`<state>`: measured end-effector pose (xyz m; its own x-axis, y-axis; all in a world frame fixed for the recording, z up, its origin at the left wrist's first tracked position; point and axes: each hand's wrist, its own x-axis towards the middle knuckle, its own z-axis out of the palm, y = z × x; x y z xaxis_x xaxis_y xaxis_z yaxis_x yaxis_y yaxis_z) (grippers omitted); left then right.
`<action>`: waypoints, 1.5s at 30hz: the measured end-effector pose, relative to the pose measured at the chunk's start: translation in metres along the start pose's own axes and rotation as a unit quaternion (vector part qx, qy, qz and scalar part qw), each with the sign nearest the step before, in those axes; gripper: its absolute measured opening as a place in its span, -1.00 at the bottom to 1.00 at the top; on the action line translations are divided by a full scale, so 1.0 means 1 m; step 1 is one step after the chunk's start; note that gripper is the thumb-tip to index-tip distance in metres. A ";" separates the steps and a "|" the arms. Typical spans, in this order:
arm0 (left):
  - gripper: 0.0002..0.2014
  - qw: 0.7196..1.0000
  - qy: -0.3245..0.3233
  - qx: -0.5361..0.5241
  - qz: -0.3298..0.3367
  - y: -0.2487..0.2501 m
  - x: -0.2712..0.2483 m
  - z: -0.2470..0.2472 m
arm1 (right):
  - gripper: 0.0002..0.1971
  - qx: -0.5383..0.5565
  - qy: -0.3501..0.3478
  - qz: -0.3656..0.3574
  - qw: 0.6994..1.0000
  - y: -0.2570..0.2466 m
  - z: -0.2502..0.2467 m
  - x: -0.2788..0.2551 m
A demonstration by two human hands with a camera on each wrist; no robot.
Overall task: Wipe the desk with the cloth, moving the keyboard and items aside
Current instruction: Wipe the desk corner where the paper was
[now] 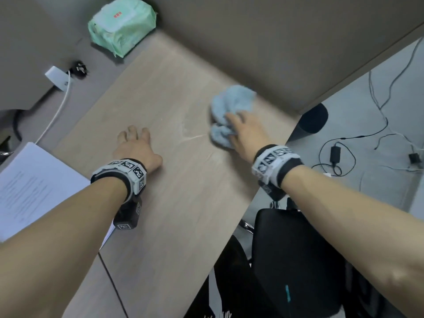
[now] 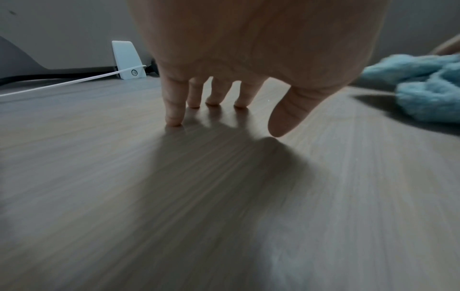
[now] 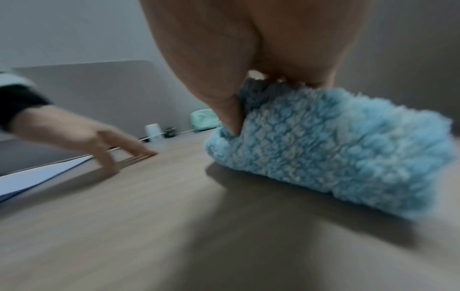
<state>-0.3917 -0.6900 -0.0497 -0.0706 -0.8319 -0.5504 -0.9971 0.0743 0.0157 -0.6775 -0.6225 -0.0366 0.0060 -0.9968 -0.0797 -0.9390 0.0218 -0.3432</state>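
A fluffy light-blue cloth (image 1: 231,104) (image 2: 428,88) (image 3: 336,147) lies bunched on the wooden desk (image 1: 183,203) near its far right edge. My right hand (image 1: 243,131) (image 3: 248,59) sits on top of it, thumb dug into the pile and fingers curled over it. My left hand (image 1: 135,145) (image 2: 216,94) (image 3: 99,137) is left of the cloth and apart from it, empty, with straight fingers propped on the bare desk. A faint wet streak (image 1: 195,136) runs between the hands. No keyboard is in view.
A green wipes pack (image 1: 121,26) lies at the back by the partition. A white charger (image 1: 58,76) with its cable and a black plug (image 1: 79,68) sit at the back left. Papers (image 1: 34,187) lie at the left. A black chair (image 1: 286,260) and floor cables (image 1: 344,157) lie past the desk's right edge.
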 end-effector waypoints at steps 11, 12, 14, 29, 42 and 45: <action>-0.10 1.000 -0.010 -0.007 0.016 -0.007 -0.002 -0.006 | -0.55 -0.076 -0.063 0.058 0.993 0.024 0.010 0.036; -0.09 1.000 -0.013 -0.010 0.017 -0.006 -0.003 -0.008 | -0.58 -0.088 -0.066 0.064 0.992 0.030 0.009 0.040; -0.09 1.000 -0.015 -0.015 0.010 -0.005 -0.005 -0.010 | -0.61 -0.096 -0.069 0.066 0.991 0.027 0.013 0.056; -0.61 0.988 0.003 -0.121 -0.097 0.009 0.036 -0.067 | -0.55 -0.079 -0.113 -0.129 0.982 -0.030 0.028 0.176; -0.02 0.955 0.224 -0.185 -0.060 0.005 0.141 -0.133 | -0.47 -0.112 -0.143 -0.114 0.977 -0.039 0.034 0.250; 0.02 0.950 0.245 -0.187 -0.040 0.008 0.165 -0.147 | -0.42 -0.120 -0.141 -0.117 0.976 -0.037 0.034 0.249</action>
<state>-0.4153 -0.9077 -0.0171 0.0927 -0.9898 -0.1080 -0.9336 -0.1241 0.3360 -0.6295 -0.8693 -0.0753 0.2921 -0.9112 -0.2906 -0.9540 -0.2561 -0.1560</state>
